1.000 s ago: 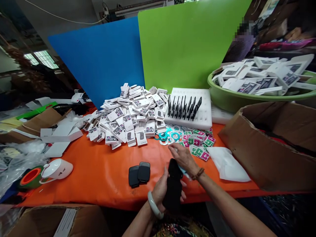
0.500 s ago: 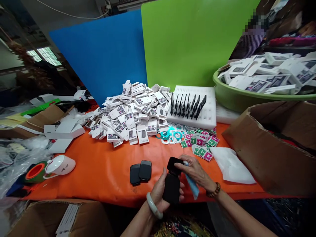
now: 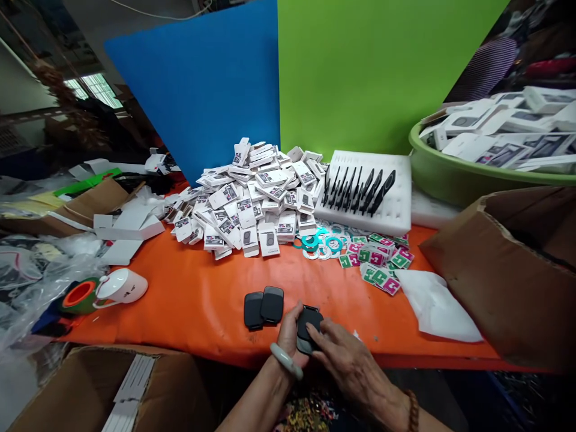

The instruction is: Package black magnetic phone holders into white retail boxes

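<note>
My left hand (image 3: pixel 290 330) is wrapped round a black folding phone stand (image 3: pixel 310 327), which lies folded flat in the palm above the table's front edge. My right hand (image 3: pixel 348 360) grips it from the right, thumb and fingers resting on its face. Only a small pale bit, perhaps of a cloth (image 3: pixel 356 334), shows behind the right hand; the rest of it is hidden. Left of my hands, two similar black folded stands (image 3: pixel 272 305) lie on the orange tabletop (image 3: pixel 193 300), one partly overlapping the other.
Behind are heaped small white boxes (image 3: pixel 245 204), a white foam block (image 3: pixel 396 180) with upright black pieces, teal rings (image 3: pixel 333 244) and green-pink packets (image 3: pixel 378 276). A foam sheet (image 3: pixel 436 306), carton (image 3: pixel 495 270) and green basin (image 3: pixel 450 174) stand right; a mug (image 3: pixel 123 285) stands left.
The stand was unfolded, with its top part tilted up; now it is folded flat. My right hand has moved down over it, and the blue cloth it held is mostly out of sight.
</note>
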A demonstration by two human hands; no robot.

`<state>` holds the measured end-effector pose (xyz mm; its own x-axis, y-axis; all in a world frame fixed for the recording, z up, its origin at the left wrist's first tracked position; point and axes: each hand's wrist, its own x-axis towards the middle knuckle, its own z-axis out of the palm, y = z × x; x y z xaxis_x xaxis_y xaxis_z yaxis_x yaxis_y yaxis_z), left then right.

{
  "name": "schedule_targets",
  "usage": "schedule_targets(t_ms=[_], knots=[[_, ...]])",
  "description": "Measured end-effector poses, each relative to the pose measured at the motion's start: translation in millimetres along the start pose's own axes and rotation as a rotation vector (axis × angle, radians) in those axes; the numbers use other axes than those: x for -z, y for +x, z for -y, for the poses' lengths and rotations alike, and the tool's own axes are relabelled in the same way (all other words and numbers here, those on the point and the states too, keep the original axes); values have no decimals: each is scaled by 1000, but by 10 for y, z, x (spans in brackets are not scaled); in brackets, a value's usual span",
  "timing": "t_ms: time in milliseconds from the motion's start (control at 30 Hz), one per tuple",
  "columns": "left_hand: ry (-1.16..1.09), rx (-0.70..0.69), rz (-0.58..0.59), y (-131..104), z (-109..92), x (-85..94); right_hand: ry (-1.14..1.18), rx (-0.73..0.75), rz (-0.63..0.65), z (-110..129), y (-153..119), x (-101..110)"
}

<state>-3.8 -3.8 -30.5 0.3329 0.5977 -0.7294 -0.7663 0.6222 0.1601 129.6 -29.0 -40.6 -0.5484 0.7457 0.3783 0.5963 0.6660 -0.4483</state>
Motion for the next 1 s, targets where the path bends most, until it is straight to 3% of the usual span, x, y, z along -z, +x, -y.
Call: schedule_targets(t_ms=[100, 200, 333, 533, 767, 1000], knots=[[100, -101, 21, 4, 3, 38, 322, -201, 69, -43, 93, 159], [218, -285, 90, -14, -41, 75, 593, -523, 43, -200, 198, 311], [278, -402, 85, -22, -72, 104, 857, -810, 48, -342, 187, 229], [392, -446, 113, 13, 16, 110, 1051, -905, 23, -179, 193, 21], [312, -604, -17, 10, -44, 97, 1199, -935, 33, -45, 206, -106], [202, -631, -30, 50, -60, 145, 1382, -1178, -6, 94, 213, -192]])
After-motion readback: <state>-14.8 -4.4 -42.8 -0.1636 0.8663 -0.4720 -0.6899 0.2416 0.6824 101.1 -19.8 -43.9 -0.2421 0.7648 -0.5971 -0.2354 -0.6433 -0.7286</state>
